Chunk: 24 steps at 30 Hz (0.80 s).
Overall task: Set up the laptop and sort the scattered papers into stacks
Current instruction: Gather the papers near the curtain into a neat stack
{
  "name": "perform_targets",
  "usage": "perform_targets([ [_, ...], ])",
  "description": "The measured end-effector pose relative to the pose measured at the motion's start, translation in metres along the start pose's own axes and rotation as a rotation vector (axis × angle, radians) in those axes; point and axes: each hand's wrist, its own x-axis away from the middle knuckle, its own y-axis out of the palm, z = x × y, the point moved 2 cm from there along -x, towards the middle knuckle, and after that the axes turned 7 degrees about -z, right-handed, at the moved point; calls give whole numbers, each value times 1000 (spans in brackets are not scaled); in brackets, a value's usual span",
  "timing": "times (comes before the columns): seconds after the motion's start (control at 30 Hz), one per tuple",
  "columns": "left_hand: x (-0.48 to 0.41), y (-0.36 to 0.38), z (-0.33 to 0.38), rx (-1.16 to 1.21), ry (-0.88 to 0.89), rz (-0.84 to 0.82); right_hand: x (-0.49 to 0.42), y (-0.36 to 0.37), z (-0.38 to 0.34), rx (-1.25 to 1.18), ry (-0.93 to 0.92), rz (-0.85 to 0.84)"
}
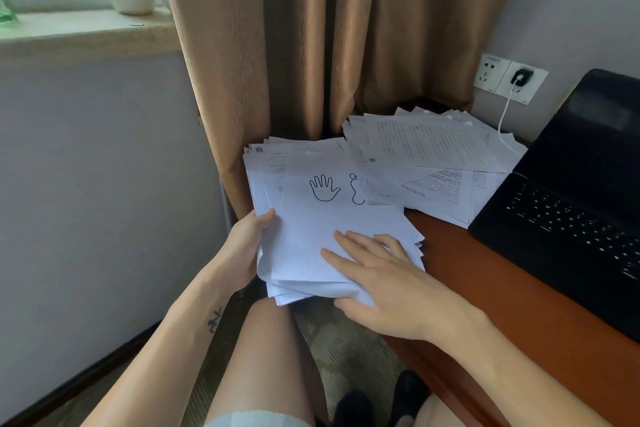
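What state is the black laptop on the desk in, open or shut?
Open. The black laptop has its keyboard exposed and its dark screen raised behind it.

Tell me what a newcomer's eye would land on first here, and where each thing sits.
First comes the paper stack at centre, with a black hand outline drawn on its top sheet. The left hand grips its left edge and the right hand lies flat on top. Behind it a looser paper pile spreads over the desk toward the open, dark-screened laptop at right.
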Motion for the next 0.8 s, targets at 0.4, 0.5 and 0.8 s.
perform_targets([
  [0.4,3,3,5,-33,-30,-27,16,-13,39,-20,-111,-62],
  [0.5,5,5,8,-104,-7,-87,-4,-22,38,16,-157,-109],
  [0.8,5,7,6,-186,13,-32,-5,-27,62,205,-158,-76],
])
